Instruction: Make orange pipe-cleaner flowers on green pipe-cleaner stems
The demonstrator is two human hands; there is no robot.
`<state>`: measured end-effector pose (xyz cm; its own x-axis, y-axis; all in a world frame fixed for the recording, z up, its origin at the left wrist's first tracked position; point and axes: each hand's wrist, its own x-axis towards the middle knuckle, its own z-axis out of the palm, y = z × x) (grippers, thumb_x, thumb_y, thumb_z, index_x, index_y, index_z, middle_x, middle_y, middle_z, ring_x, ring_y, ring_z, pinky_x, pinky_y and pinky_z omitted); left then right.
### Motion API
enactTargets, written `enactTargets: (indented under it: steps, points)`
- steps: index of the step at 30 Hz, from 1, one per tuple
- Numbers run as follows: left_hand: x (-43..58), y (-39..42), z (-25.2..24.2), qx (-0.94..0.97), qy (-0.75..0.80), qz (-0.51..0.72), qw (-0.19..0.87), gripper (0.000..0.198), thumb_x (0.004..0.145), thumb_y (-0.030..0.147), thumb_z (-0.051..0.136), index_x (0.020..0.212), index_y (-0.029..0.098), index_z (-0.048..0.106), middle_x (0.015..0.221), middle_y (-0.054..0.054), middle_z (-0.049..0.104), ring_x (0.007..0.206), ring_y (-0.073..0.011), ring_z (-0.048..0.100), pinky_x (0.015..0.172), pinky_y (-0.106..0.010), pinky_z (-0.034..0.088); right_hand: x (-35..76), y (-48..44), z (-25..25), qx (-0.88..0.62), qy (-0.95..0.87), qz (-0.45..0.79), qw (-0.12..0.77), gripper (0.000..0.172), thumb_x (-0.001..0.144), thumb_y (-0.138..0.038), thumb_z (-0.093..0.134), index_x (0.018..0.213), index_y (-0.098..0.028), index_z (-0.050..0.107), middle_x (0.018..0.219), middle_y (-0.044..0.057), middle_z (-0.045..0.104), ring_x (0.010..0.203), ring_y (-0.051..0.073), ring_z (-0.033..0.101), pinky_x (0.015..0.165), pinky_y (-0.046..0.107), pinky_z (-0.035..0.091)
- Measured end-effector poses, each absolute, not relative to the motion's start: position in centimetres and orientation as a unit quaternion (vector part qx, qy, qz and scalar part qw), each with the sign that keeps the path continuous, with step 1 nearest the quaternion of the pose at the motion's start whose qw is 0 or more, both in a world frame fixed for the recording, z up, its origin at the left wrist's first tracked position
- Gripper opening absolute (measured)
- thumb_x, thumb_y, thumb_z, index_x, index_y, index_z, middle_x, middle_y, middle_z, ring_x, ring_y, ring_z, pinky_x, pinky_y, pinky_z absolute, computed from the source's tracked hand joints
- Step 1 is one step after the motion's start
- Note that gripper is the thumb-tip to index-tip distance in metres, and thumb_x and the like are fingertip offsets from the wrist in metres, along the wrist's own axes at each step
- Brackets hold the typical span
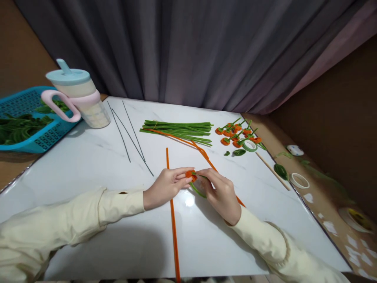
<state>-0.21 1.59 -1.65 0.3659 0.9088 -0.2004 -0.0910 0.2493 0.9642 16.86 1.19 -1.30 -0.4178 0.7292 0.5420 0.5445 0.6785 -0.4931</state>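
Between the thumb and fingers of my left hand (166, 186) is a small orange pipe-cleaner flower (191, 175). My right hand (222, 192) pinches a green pipe cleaner (198, 190) against the flower's centre; part of it curves down below my fingers. A long orange pipe cleaner (173, 232) runs along the table under my left wrist. Other orange pipe cleaners (203, 151) stretch from the green bundle to under my right hand. Ahead lies a tied bundle of green pipe cleaners (182, 127). Several orange flowers with green stems (235, 133) lie at the far right.
Three thin dark wires (128, 131) lie left on the white table (123, 232). A lidded tumbler (88, 94) stands near a blue basket (44, 137) of green pieces. Rightward are green tape (250, 146), a thin stick (272, 171), a white ring (299, 181) and paper scraps (330, 227).
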Motion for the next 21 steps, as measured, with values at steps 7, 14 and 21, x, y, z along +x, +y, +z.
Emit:
enactTargets:
  steps: [7, 14, 21]
  points:
    - [-0.2, 1.6, -1.5, 0.482, 0.429, 0.358, 0.675, 0.046, 0.08, 0.021, 0.06, 0.122, 0.005, 0.053, 0.113, -0.014, 0.064, 0.105, -0.0231, 0.061, 0.092, -0.033, 0.052, 16.9, 1.1, -2.0, -0.347, -0.874, -0.002, 0.34, 0.032, 0.081, 0.003, 0.032, 0.099, -0.015, 0.052, 0.083, 0.008, 0.062, 0.074, 0.017, 0.06, 0.061, 0.027, 0.05]
    - [-0.3, 1.6, -1.8, 0.484, 0.431, 0.351, 0.676, 0.044, 0.076, 0.025, 0.064, 0.117, 0.009, 0.059, 0.105, -0.011, 0.068, 0.104, -0.0246, 0.061, 0.093, -0.038, 0.05, 16.8, 1.4, -1.6, -0.301, -0.913, -0.059, 0.267, 0.021, 0.09, -0.009, 0.035, 0.088, -0.013, 0.055, 0.076, 0.01, 0.063, 0.067, 0.019, 0.058, 0.056, 0.029, 0.047]
    - [-0.3, 1.6, -1.3, 0.47, 0.428, 0.351, 0.688, 0.045, 0.075, 0.025, 0.066, 0.116, 0.007, 0.059, 0.103, -0.011, 0.068, 0.1, -0.0246, 0.063, 0.092, -0.038, 0.051, 17.6, 2.5, -1.6, -0.3, -0.878, 0.126, 0.351, 0.024, 0.086, -0.003, 0.036, 0.094, -0.017, 0.053, 0.084, 0.008, 0.062, 0.078, 0.015, 0.059, 0.068, 0.026, 0.05]
